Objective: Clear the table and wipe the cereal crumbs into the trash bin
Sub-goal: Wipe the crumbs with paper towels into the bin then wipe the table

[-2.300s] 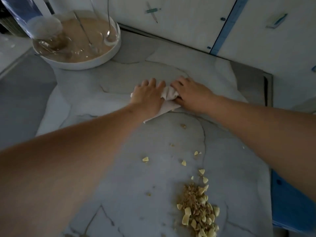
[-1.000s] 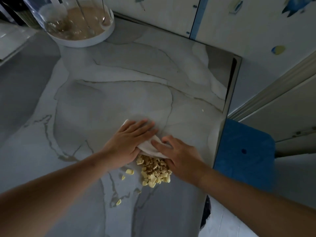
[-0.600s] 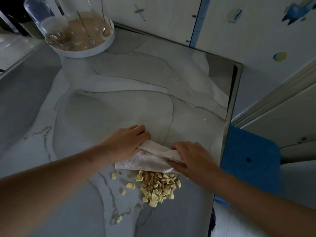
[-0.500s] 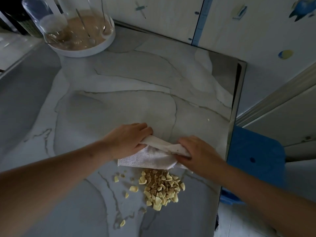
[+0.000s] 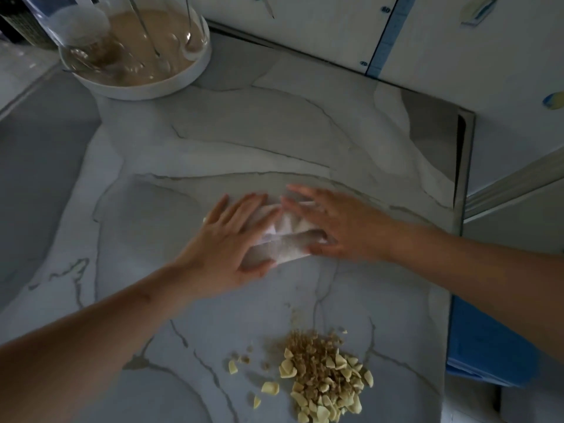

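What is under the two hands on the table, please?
A crumpled white cloth lies under the left hand and right hand, both flat on it. Whether crumbs are beneath the cloth cannot be seen; the crumb pile lies apart, nearer the person.

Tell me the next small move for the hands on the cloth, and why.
Probably drag the cloth toward the body into the cereal pile. Both the left hand and right hand press flat on it, the pile lies apart on the table nearer the person, and stray crumbs sit beside it.

2 bare forearms, no sleeves or jewellery.
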